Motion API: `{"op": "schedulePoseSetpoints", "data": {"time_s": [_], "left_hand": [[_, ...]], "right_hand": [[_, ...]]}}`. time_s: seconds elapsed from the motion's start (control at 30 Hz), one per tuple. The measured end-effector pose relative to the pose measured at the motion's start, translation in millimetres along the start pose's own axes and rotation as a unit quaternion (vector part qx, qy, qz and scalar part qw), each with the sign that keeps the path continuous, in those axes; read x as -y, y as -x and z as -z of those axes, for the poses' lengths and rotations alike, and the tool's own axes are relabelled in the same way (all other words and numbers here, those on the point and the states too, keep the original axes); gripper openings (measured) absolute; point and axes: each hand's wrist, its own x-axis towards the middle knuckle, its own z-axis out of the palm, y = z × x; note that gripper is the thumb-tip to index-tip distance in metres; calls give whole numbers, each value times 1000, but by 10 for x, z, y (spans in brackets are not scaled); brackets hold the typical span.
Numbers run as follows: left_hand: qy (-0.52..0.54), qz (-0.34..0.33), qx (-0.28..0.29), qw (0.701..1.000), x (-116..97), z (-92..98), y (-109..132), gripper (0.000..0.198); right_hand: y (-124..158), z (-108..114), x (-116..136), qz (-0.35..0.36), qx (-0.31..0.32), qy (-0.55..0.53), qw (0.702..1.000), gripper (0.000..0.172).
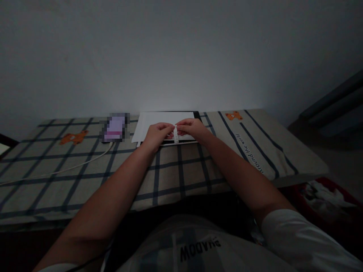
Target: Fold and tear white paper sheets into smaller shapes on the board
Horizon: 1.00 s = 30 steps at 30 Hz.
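My left hand and my right hand meet over the near edge of a white sheet that lies on a dark glowing board. Both hands are closed in a pinch on a small white strip that hangs between the fingertips. The strip stands roughly upright and is short and narrow. The fingers hide its upper end.
A checked cloth with orange bear prints covers the table. A phone lies left of the sheet with a white cable running off to the left. A red basket of white things sits low at the right. A wall stands behind.
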Motion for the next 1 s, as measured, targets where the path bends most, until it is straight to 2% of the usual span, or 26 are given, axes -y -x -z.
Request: {"op": "schedulePoseSetpoints", "data": {"time_s": [0.33,0.47,0.7,0.9,1.0], "left_hand": [[-63,-50,18,997,-4,-3,21,29],[-40,-25,26,999,-25,-17,39,35],[-32,44,50,997,-46,-34,61,40],[-3,78,98,992,-27,-26,51,43],[8,79,98,992,-23,-22,44,44]], "right_hand": [[0,6,-11,13,9,41,999,12],[-13,14,-17,52,-7,67,996,12],[-41,36,-3,86,-75,59,992,17],[-69,36,-23,97,-93,28,990,19],[-85,38,-39,104,-96,18,990,22]]}}
